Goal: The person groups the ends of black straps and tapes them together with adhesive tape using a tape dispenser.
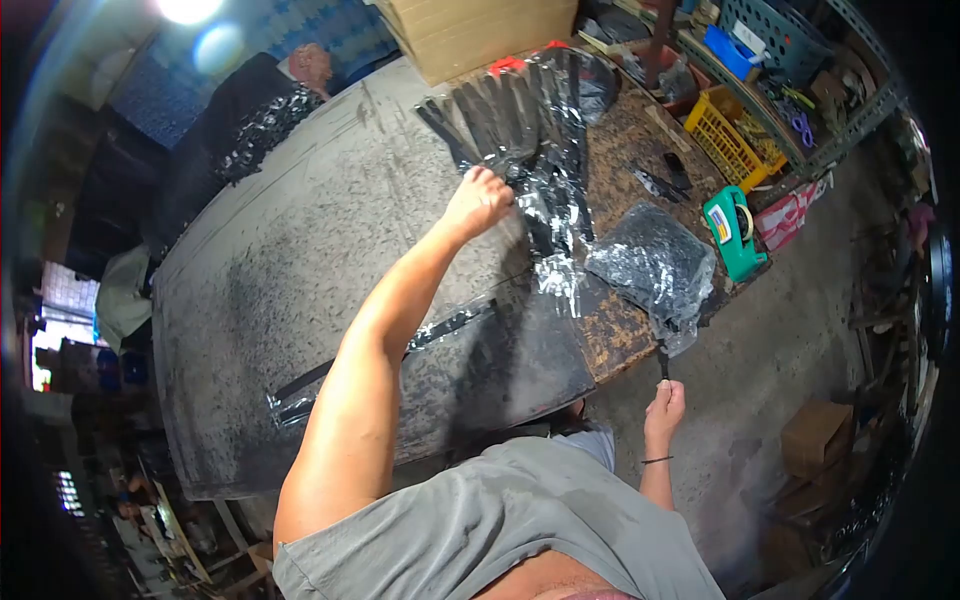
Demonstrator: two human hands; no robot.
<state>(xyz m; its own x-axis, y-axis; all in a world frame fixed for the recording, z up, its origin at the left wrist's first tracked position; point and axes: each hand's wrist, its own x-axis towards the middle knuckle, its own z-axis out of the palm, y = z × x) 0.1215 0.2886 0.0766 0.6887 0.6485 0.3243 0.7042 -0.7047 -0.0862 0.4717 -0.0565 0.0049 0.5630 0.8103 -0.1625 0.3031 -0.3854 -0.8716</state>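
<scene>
My left hand (pixel 480 203) reaches across the table with its fingers curled closed at the near edge of a fanned pile of black strips (pixel 510 110) in clear plastic. Its fingertips partly hide what they grip, which looks like one of these strips. Off the table's near right corner, my right hand (pixel 662 408) is closed around a thin black piece (pixel 664 362). That piece meets the lower end of a crumpled clear plastic bag (pixel 655 260) lying over the corner. More wrapped strips (pixel 430 330) lie flat under my left forearm.
A cardboard box (pixel 470 35) stands at the back. On the right are a green tape dispenser (pixel 735 235), a yellow basket (pixel 725 135) and a metal shelf (pixel 850 120). Dark plastic-wrapped material (pixel 260 125) sits at the far left edge. A carton (pixel 815 440) rests on the floor.
</scene>
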